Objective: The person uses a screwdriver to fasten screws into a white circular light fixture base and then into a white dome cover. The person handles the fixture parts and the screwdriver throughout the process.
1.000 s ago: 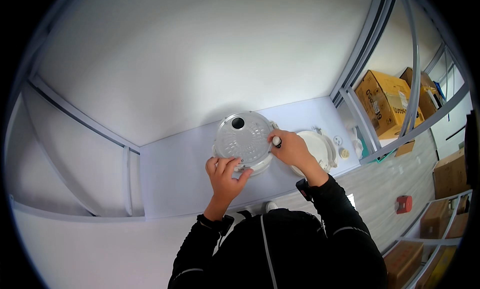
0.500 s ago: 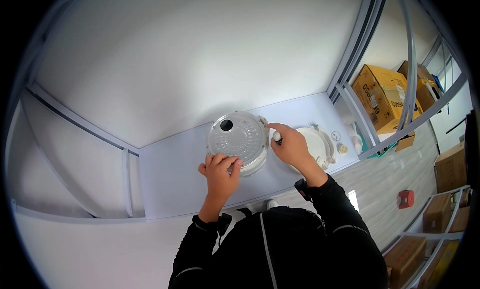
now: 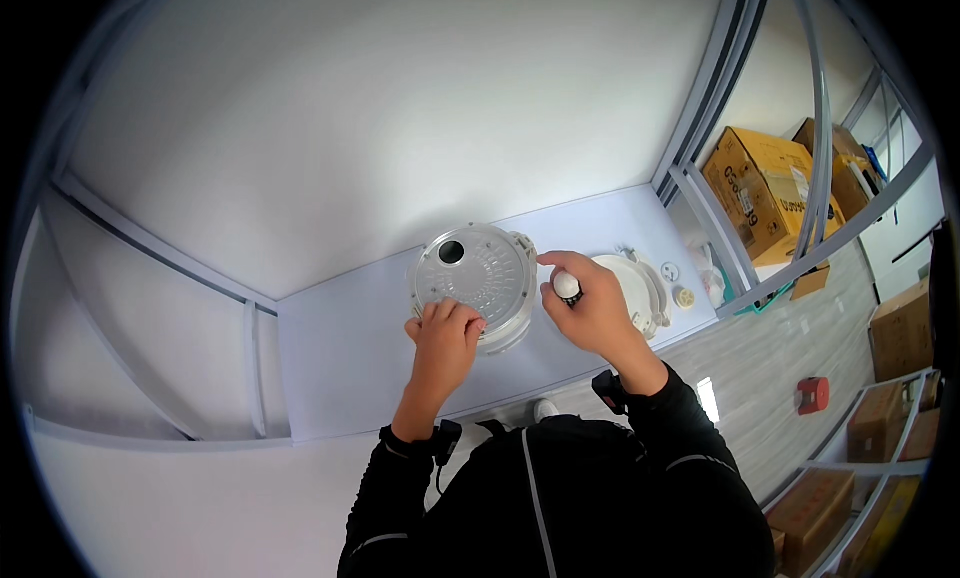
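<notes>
A round white appliance body with a grey metal disc (image 3: 485, 270) on top stands on the white tabletop. The disc has raised marks and a dark round hole near its far left edge. My left hand (image 3: 444, 336) rests on its near rim, fingers bent over the edge. Just off its right side, my right hand (image 3: 590, 308) is closed around a short tool handle (image 3: 567, 285) with a white rounded end and a black grip. The tool's tip is hidden. My right index finger reaches toward the appliance's right rim.
Right of my right hand lies a round white shell part (image 3: 640, 288) with a curved piece on it. Beyond it are a small white disc (image 3: 670, 272) and a cream round piece (image 3: 684, 297). Yellow cartons (image 3: 765, 198) stand past the grey frame, and a red stool (image 3: 813, 396) is on the floor.
My right hand has shifted slightly right and nearer to me, tipping the handle so its white end shows more. My left hand's fingers have drawn closer together on the rim.
</notes>
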`<state>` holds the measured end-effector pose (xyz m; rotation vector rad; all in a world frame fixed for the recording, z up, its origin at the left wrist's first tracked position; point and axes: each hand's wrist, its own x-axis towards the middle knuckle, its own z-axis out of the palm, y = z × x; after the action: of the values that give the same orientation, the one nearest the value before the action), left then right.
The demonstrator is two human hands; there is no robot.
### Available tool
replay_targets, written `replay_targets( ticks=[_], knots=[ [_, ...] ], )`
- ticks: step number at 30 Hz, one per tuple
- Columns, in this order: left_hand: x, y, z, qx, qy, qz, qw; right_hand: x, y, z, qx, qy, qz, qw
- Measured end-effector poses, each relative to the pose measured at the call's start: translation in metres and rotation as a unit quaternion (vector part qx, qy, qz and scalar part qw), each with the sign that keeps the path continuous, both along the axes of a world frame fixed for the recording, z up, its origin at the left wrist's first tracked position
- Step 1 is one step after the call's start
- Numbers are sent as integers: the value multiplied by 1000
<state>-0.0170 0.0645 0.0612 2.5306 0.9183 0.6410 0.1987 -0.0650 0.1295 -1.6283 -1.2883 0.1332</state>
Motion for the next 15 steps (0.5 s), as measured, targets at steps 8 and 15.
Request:
replay_targets(
  ticks=[8, 15],
  knots=[
    [-8, 0, -12, -2, -156, 3, 988, 3, -14, 13, 171, 11, 116, 978],
    [-15, -2, -5, -60, -216, -24, 974, -4, -7, 17, 286, 43, 139, 947]
  ],
)
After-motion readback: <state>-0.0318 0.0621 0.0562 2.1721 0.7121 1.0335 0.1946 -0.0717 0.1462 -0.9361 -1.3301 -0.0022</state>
